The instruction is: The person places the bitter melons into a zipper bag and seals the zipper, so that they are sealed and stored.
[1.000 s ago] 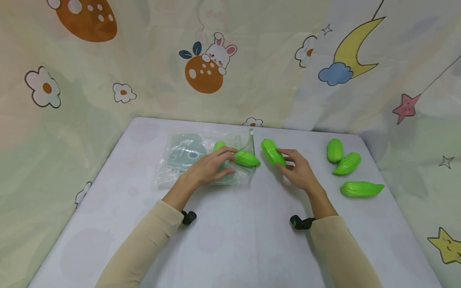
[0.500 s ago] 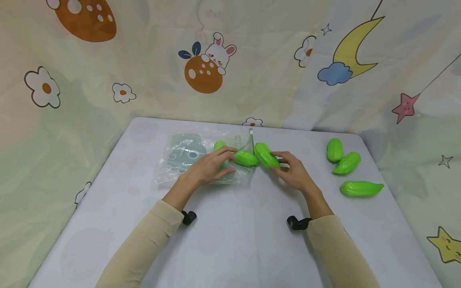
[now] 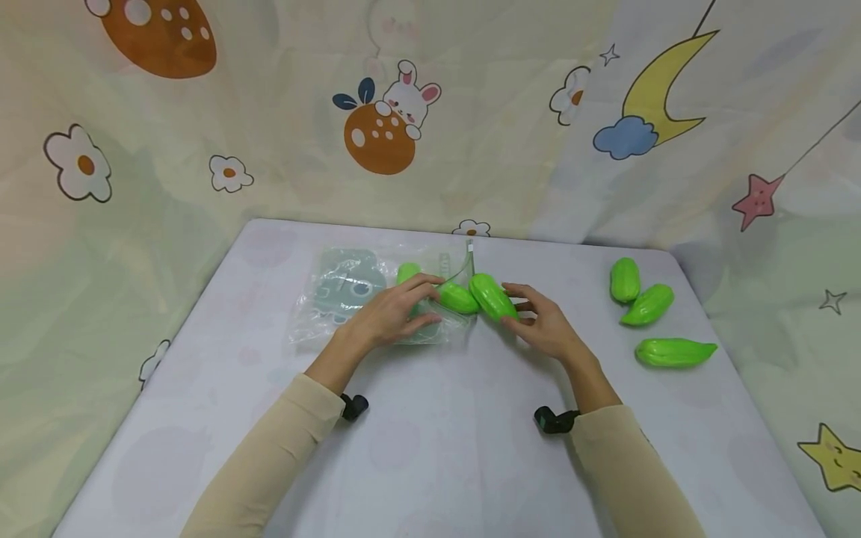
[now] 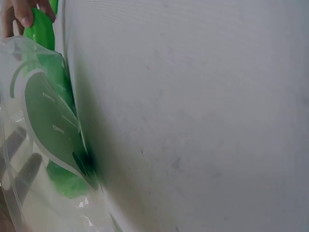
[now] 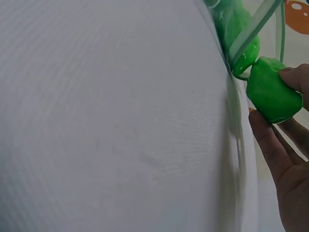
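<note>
My right hand (image 3: 546,327) holds a bright green, plump, ribbed vegetable (image 3: 493,297) between thumb and fingers. It looks like a gourd or an artificial one. Its near side meets another green vegetable (image 3: 459,298) lying partly in the mouth of a clear zip bag (image 3: 323,329). My left hand (image 3: 389,312) is at the bag's mouth, thumb and fingers curved around its lifted upper film. A further green vegetable (image 3: 407,272) shows through the plastic, partly behind that hand. In the right wrist view, the held vegetable (image 5: 271,92) sits beside the bag's green zip strip (image 5: 253,34).
Three more green vegetables lie at the table's right: one upright (image 3: 625,280), one slanted (image 3: 648,305) and one lying sideways (image 3: 676,353). A patterned cloth (image 3: 511,112) hangs behind the white table (image 3: 430,448). A pale green print (image 3: 346,280) covers part of the bag.
My right hand has moved left and slightly nearer with the green vegetable, up against the one in the bag's mouth, which has shifted a little left. My left hand stays almost still.
</note>
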